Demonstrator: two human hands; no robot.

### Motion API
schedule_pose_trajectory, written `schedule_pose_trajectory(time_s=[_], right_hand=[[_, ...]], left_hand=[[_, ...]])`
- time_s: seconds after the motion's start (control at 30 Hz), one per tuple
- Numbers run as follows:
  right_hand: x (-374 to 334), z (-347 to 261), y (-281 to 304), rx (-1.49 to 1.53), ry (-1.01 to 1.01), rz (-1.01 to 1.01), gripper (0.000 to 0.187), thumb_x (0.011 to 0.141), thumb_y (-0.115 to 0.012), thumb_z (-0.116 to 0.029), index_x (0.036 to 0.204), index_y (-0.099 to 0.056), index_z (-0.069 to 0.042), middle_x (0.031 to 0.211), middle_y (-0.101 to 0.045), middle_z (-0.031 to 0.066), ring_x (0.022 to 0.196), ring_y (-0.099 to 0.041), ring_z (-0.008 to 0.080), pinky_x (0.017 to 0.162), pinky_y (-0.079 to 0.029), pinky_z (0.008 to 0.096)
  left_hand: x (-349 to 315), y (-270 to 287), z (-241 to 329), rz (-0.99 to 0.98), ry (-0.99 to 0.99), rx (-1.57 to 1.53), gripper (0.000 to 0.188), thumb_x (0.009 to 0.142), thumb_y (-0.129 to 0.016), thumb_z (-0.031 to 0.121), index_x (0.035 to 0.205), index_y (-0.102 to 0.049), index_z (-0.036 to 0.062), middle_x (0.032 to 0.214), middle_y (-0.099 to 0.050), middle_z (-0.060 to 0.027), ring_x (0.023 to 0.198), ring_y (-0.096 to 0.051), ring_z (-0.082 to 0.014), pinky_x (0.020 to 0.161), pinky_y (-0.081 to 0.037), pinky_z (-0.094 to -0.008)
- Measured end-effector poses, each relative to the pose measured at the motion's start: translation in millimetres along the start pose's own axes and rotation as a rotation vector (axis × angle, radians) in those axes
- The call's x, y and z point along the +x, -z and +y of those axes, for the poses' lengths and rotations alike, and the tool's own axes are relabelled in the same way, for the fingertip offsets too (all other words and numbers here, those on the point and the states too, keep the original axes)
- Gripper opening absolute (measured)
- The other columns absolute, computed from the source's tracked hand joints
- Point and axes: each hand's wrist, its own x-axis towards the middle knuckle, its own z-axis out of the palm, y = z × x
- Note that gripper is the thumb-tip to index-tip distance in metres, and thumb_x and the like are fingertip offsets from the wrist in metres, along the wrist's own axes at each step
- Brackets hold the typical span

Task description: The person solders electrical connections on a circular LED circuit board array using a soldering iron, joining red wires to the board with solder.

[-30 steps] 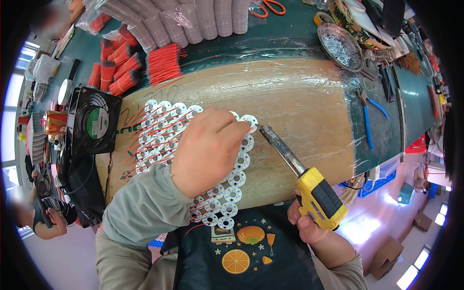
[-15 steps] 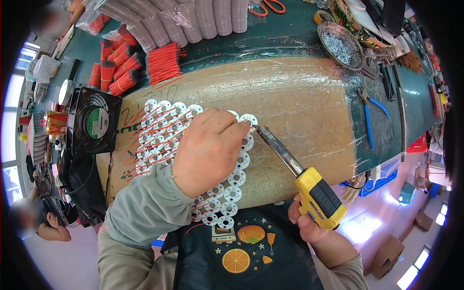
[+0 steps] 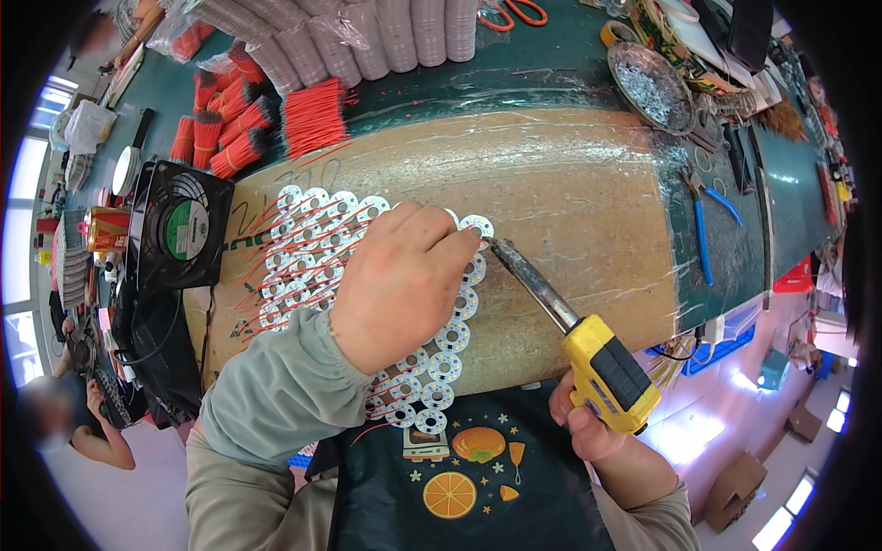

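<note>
Rows of small round white LED boards (image 3: 445, 367), many with thin red wires across them, lie on a brown board (image 3: 570, 184). My left hand (image 3: 400, 280) reaches over them with its fingers pinched at the far right board of the array; what the fingertips hold is too small and hidden to make out. My right hand (image 3: 588, 427) grips a yellow and black soldering gun (image 3: 611, 372). Its metal tip points up and left, close by my left fingertips at the edge of that board.
Left of the boards stands a black fan (image 3: 184, 225). Bundles of red wire (image 3: 314, 119) and stacks of grey discs (image 3: 395, 37) lie behind. A metal dish of scraps (image 3: 650, 87) and blue-handled pliers (image 3: 706, 220) sit to the right. Other people are at the left.
Both hands hold nearly the same pose, left fingers pinched and soldering tip beside them. The whole view has shifted very slightly. At the left, another person's arm has moved a little.
</note>
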Motion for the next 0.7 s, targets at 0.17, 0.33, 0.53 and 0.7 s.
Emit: schedule_pose_trajectory(time_s=[0.17, 0.33, 0.53, 0.7], right_hand=[[2.9, -3.4, 2.3, 0.089, -0.03, -0.099, 0.033, 0.097, -0.07, -0.034, 0.09, -0.053, -0.007, 0.072, -0.044, -0.002, 0.061, -0.043, 0.013, 0.056, -0.035, 0.0286], [6.9, -10.6, -1.4, 0.195, -0.046, -0.123, 0.039, 0.097, -0.07, -0.037, 0.084, -0.047, -0.008, 0.07, -0.035, -0.0031, 0.059, -0.034, 0.0125, 0.055, -0.031, 0.028], [1.8, -5.3, 4.1, 0.068, -0.007, -0.097, 0.029, 0.097, -0.07, -0.031, 0.093, -0.056, -0.007, 0.072, -0.049, -0.0009, 0.061, -0.047, 0.0137, 0.056, -0.036, 0.0292], [2.5, -3.5, 7.3, -0.024, -0.032, -0.103, 0.028, 0.095, -0.072, -0.028, 0.108, -0.063, -0.005, 0.075, -0.057, 0.0002, 0.064, -0.055, 0.0153, 0.056, -0.041, 0.0312]], left_hand=[[0.7, 0.9, 0.5, 0.0, -0.004, -0.005, 0.022, 0.079, -0.074, -0.001, 0.099, -0.072, 0.0054, 0.09, -0.064, -0.0103, 0.085, -0.063, -0.0314, 0.073, -0.052, -0.0412], [-0.1, 1.6, 1.1, -0.017, 0.01, 0.007, 0.021, 0.079, -0.074, 0.0, 0.099, -0.072, 0.0054, 0.091, -0.064, -0.0102, 0.086, -0.063, -0.0315, 0.074, -0.052, -0.0415], [0.2, 0.8, 2.6, -0.006, -0.007, 0.025, 0.022, 0.078, -0.075, 0.0, 0.099, -0.071, 0.0058, 0.091, -0.063, -0.01, 0.086, -0.063, -0.0315, 0.074, -0.052, -0.0419], [0.2, 0.9, 1.5, -0.017, -0.01, 0.032, 0.023, 0.077, -0.075, -0.001, 0.098, -0.072, 0.0058, 0.09, -0.063, -0.0098, 0.085, -0.063, -0.0315, 0.073, -0.052, -0.0419]])
